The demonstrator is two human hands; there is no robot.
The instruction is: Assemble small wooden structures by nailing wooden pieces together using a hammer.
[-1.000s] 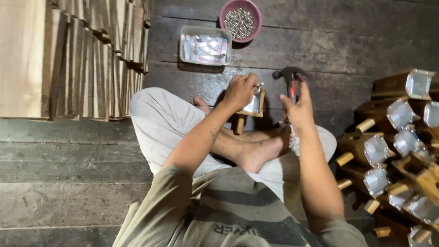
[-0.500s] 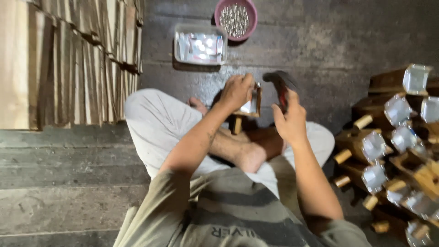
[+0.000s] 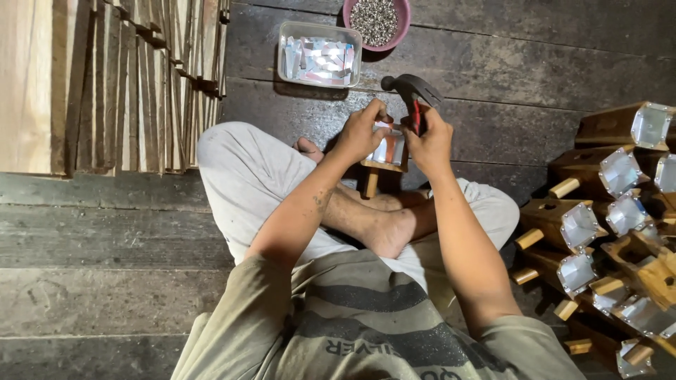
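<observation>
Two hands meet over a small wooden piece with a metal lining [image 3: 386,156], propped upright above the crossed legs. The left hand [image 3: 362,130] is curled round it at 10 o'clock, forearm angled up from the elbow. The right hand [image 3: 427,141] grips a hammer [image 3: 412,91], its dark head at 12 o'clock above the piece. On the dark plank floor [image 3: 493,63] beyond: a clear tray [image 3: 319,53] and a pink bowl of nails [image 3: 375,20]. Finished wooden pieces [image 3: 605,211] pile up at 3 o'clock, wooden slats [image 3: 105,77] at 10 o'clock.

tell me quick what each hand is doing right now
Left hand: closed on the small wooden piece with a shiny metal lining, steadying it.
Right hand: closed on the hammer.
</observation>
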